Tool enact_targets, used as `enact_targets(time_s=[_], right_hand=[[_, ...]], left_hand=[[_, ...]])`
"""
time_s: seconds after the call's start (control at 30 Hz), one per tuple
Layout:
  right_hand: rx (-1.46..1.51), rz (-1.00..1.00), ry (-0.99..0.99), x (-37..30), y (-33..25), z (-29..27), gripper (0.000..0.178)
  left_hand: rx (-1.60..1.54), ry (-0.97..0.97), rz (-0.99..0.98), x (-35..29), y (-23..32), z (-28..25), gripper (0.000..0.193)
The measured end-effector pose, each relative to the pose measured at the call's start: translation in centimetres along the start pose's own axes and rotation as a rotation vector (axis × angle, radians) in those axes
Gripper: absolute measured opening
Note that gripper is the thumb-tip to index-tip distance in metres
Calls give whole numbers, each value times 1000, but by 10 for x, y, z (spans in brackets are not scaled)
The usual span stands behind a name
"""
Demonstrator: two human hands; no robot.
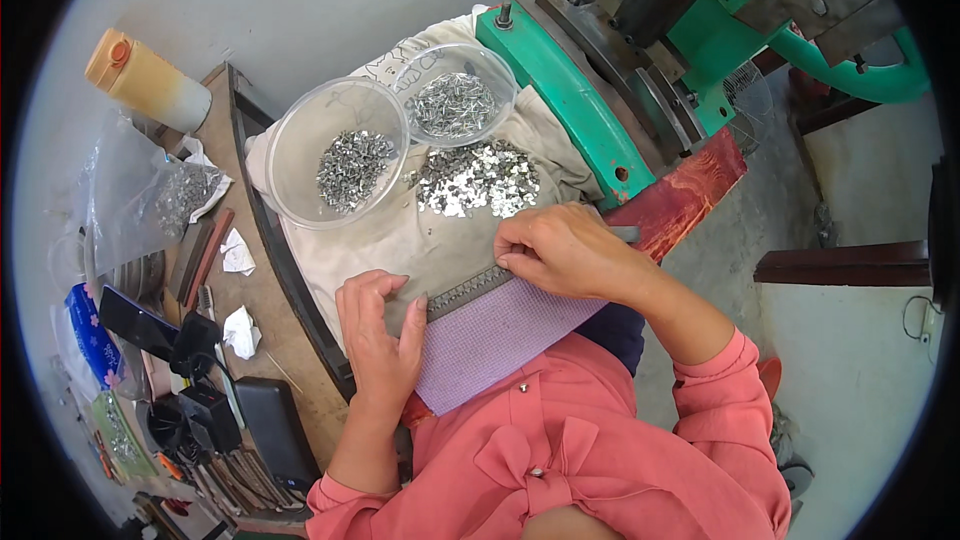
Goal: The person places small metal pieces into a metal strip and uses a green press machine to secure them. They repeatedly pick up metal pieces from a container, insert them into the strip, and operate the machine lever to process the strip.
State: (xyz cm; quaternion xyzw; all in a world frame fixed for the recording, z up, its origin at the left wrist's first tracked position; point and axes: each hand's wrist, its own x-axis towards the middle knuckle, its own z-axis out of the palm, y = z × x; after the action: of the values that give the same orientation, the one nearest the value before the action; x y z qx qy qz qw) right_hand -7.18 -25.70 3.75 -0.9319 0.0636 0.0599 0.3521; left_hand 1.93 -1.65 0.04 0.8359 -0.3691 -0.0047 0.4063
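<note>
A dark metal strip [470, 289] with a row of small pieces along it lies at the edge of a purple textured mat [510, 330] in front of me. My left hand [381, 342] rests at the strip's left end, thumb and fingers apart, the thumb close against it. Over the right part of the strip, my right hand [565, 252] has its thumb and forefinger pinched; whatever lies between them is too small or hidden. Just beyond is a loose pile of small shiny metal pieces [480, 180] on a beige cloth [345, 255].
Two clear round tubs, a left one [285, 185] and a right one [505, 105], hold small metal parts. A green machine press [560, 105] stands at the far right. On the left, a brown table [290, 340] carries a black phone [137, 323], tools and a plastic bag [135, 180].
</note>
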Motion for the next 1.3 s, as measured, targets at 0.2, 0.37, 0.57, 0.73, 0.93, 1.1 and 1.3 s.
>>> enact_targets(time_s=[0.2,0.37,0.57,0.73,0.93,1.1,1.3], right_hand=[[-13,-6,61,-4,0,7,13],[-4,-18,113,-6,1,13,13],[-9,-37,183,-7,-2,19,13],[-14,-67,255,-11,-1,26,10],[93,-88,315,-16,3,28,10],[156,-72,516,-41,3,17,10],[-64,138,648,-91,28,14,27]], left_hand=[[-5,9,16,0,-1,1,27],[11,28,6,1,-3,0,26],[19,88,-6,1,-9,-2,25],[-6,76,-69,3,-5,-6,26],[-4,55,-41,5,-7,-3,27],[-50,57,-85,2,-6,-3,27],[-190,56,-206,-5,-3,-8,22]])
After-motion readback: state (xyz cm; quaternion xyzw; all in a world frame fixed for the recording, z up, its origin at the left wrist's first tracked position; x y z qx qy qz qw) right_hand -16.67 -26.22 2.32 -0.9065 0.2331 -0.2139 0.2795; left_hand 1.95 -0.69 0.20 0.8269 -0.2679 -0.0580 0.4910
